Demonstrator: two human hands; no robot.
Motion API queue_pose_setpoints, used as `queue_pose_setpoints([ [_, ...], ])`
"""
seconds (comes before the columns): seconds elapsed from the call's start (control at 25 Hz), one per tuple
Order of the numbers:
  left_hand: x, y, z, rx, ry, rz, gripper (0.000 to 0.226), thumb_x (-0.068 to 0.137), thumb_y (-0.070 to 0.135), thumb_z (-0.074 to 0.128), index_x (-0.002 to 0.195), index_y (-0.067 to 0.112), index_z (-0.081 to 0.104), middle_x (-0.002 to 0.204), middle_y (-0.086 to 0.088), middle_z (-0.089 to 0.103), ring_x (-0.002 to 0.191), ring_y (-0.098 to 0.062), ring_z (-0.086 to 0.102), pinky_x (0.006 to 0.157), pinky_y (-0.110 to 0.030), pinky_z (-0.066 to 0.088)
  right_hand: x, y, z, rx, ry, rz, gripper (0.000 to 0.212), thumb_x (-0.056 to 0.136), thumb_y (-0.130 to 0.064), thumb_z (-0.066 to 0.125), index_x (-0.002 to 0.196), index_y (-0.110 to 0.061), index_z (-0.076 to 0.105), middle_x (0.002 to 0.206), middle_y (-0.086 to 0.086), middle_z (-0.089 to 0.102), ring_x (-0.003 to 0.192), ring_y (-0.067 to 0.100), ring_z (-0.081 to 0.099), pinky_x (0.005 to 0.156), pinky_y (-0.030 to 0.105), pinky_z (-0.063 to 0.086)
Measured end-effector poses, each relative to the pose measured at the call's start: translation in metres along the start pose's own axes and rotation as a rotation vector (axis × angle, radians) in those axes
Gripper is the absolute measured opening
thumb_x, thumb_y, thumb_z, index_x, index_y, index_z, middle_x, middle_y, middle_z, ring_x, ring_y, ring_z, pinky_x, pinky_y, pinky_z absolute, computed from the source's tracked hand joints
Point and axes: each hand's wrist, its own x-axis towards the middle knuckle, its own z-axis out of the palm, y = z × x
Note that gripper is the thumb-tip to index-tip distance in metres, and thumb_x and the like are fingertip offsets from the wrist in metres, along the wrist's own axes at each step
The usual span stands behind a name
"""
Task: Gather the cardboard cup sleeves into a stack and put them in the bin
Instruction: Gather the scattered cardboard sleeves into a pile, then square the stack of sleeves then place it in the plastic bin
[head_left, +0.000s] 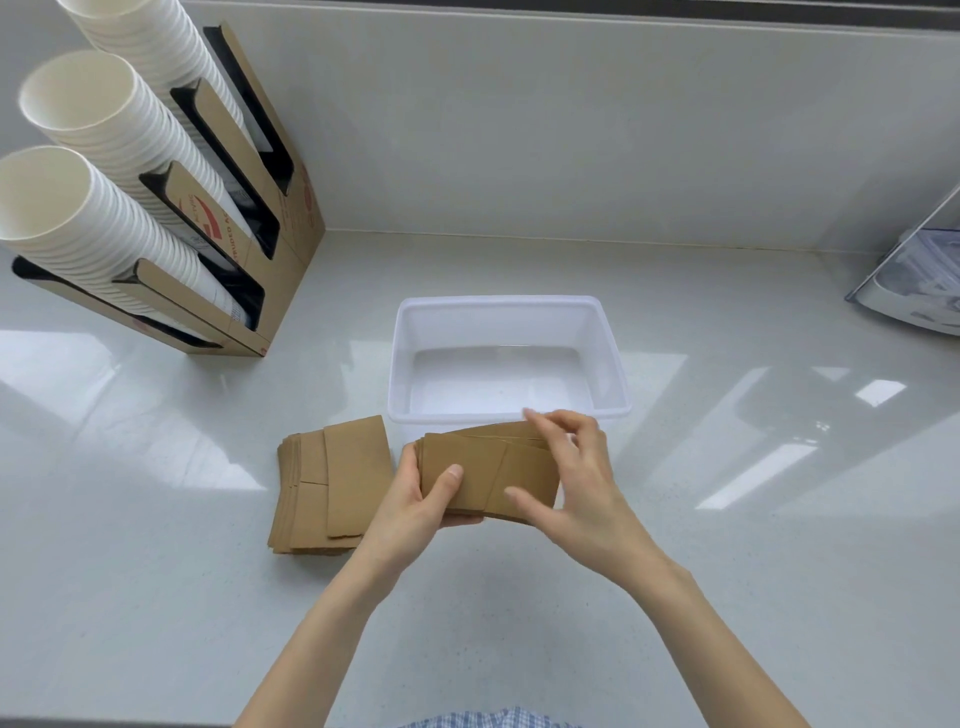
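Observation:
A bundle of brown cardboard cup sleeves (483, 475) is held just above the counter, right in front of the white plastic bin (506, 306). My left hand (421, 501) grips its left end, thumb on top. My right hand (576, 478) holds the right end, with fingers along the far edge and thumb at the near edge. The bin has nothing inside. A second pile of flat sleeves (327, 488) lies fanned out on the counter to the left of my left hand.
A cardboard dispenser (270, 228) with three tilted stacks of white paper cups (98, 124) stands at the back left. A clear plastic container (919, 280) sits at the right edge. The glossy white counter (727, 519) meets a wall behind the bin.

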Motion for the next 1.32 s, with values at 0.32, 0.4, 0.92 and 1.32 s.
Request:
queue_pose_setpoints([
  [0.32,0.003,-0.003,-0.005,0.057,-0.031,0.04,0.018,0.089,0.018,0.048,0.106,0.024,0.047,0.108,0.006,0.06,0.096,0.001,0.061,0.083,-0.019,0.054,-0.004,0.024,-0.003,0.532,-0.012,0.31,0.036,0.085,-0.01,0.058,0.111,-0.033,0.05,0.101,-0.008,0.062,0.093,0.011,0.061,0.079,0.017,0.051],
  [0.4,0.004,-0.009,-0.001,0.175,-0.033,0.061,0.017,0.088,0.017,0.05,0.098,0.031,0.046,0.098,0.01,0.06,0.091,0.001,0.06,0.082,-0.015,0.048,-0.005,0.027,-0.001,0.487,0.035,0.285,0.036,0.084,-0.006,0.057,0.098,-0.039,0.05,0.097,-0.01,0.063,0.089,0.011,0.062,0.076,0.012,0.051],
  [0.92,0.015,-0.049,0.003,0.558,-0.042,0.117,0.035,0.083,0.001,0.049,0.111,0.02,0.039,0.103,0.001,0.054,0.098,-0.022,0.054,0.071,0.0,0.034,-0.026,0.058,0.02,0.181,0.065,0.246,0.045,0.084,-0.002,0.051,0.112,-0.036,0.043,0.11,-0.004,0.057,0.1,0.012,0.054,0.083,-0.002,0.035],
  [1.32,0.019,-0.055,0.004,0.659,-0.057,0.153,0.033,0.086,0.006,0.046,0.117,0.014,0.041,0.106,0.0,0.052,0.104,-0.02,0.046,0.079,-0.016,0.032,-0.022,0.053,0.023,0.14,0.0,0.238,0.044,0.087,-0.005,0.045,0.127,-0.022,0.039,0.091,-0.016,0.05,0.085,0.001,0.049,0.074,0.012,0.032],
])
